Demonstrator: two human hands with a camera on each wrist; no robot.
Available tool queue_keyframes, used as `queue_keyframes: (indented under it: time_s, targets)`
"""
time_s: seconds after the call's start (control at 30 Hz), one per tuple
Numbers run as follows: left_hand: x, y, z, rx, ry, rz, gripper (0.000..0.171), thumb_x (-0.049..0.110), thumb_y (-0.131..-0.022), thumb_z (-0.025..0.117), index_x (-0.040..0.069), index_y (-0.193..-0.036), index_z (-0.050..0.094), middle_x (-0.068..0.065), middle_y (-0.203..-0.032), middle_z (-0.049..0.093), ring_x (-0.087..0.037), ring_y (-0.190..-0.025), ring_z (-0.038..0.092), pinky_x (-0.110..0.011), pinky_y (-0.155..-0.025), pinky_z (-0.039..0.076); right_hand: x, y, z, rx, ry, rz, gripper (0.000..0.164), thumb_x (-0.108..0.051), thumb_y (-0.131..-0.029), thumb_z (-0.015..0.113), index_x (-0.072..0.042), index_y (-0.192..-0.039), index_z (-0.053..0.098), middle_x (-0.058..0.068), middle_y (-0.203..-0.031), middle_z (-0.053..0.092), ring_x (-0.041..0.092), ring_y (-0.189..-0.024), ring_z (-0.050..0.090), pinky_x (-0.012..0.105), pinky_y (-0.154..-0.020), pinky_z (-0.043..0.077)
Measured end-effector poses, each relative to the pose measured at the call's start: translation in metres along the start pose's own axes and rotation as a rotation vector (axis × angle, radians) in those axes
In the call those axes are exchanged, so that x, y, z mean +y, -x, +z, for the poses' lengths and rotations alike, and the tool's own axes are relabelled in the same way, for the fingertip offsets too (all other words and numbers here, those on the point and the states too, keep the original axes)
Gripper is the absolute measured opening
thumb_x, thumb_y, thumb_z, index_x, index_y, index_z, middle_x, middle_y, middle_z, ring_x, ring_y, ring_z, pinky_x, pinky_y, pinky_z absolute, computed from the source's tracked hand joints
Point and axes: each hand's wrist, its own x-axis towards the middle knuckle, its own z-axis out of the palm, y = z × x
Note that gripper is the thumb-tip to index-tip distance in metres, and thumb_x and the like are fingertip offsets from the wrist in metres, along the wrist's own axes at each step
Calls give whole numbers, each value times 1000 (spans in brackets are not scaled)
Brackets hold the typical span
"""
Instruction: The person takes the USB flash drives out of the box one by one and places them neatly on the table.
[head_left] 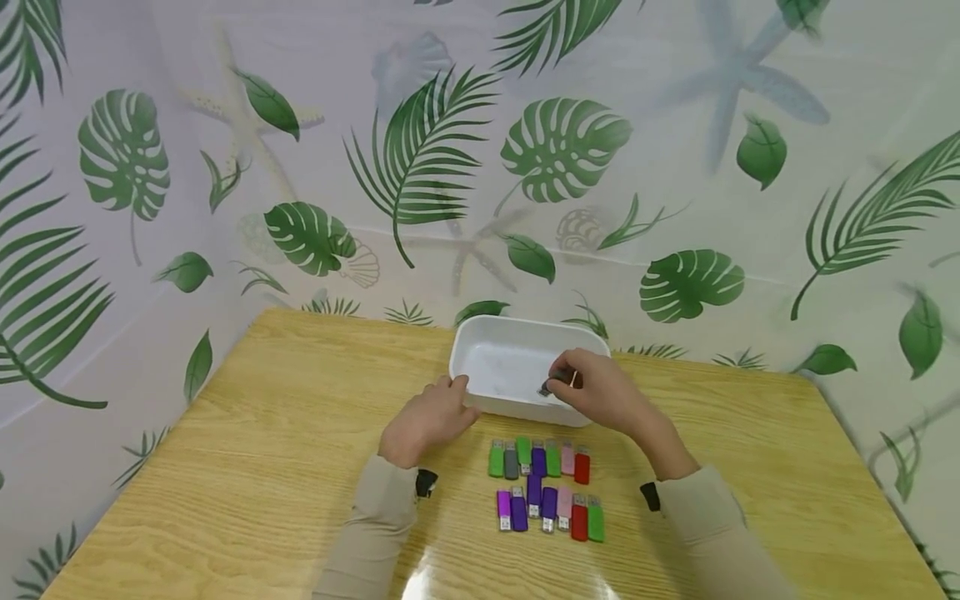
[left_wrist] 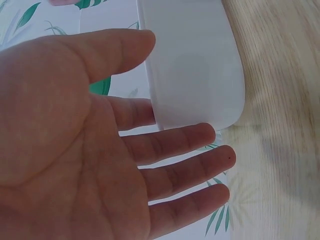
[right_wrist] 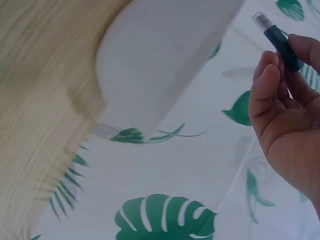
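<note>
A dark USB flash drive (right_wrist: 283, 46) with a clear-looking cap end is pinched between the thumb and fingers of my right hand (head_left: 606, 393), over the front right part of a white plastic container (head_left: 480, 404). In the right wrist view, the drive's lighter end points up and away from the hand. My left hand (head_left: 433, 421) is at the container's front left corner. Its fingers are fairly straight and spread, with the thumb (left_wrist: 135, 47) at the rim and the index fingertip hidden behind the wall.
Two rough rows of USB flash drives lie in front of the container, among them a green one (head_left: 596, 521), a red one (head_left: 582, 467) and a purple one (head_left: 518, 510). All rest on a wooden table (head_left: 247, 467). A leaf-patterned cloth (head_left: 450, 167) hangs behind it.
</note>
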Motion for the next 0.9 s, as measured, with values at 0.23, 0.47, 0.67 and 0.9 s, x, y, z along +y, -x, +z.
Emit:
queue_keyframes:
  time_s: [0.23, 0.47, 0.67, 0.9]
  targets:
    - [0, -1, 2, 3, -11, -2, 55, 31, -102, 53, 2, -147, 40, -25, -138, 50, -41, -124, 53, -53, -99, 47, -31, 22, 9, -73, -61, -61, 5, -15, -95, 66, -11, -99, 66, -7, -82, 67, 8, -64, 55, 23, -56, 47]
    - [0, -2, 3, 7, -48, 29, 54, 28, -102, 53, -2, -145, 41, -26, -132, 53, -41, -119, 56, -51, -97, 48, -52, 39, 29, -263, -71, -124, 11, -15, -96, 65, -12, -106, 68, -12, -86, 64, 4, -68, 55, 22, -61, 49]
    - [1, -1, 2, 11, -41, 26, 53, 29, -102, 53, 0, -145, 41, -26, -135, 52, -42, -121, 55, -53, -96, 48, -65, 46, 48, -410, -41, -183, 9, -17, -97, 65, -12, -105, 66, -13, -86, 63, -2, -66, 52, 18, -61, 47]
    - [0, -3, 3, -10, -47, 3, 56, 33, -103, 52, 3, -148, 39, -24, -139, 49, -41, -126, 51, -53, -97, 47, -71, 43, 70, -555, -54, -222, 5, -17, -97, 64, -14, -100, 65, -16, -86, 59, -2, -71, 49, 16, -67, 45]
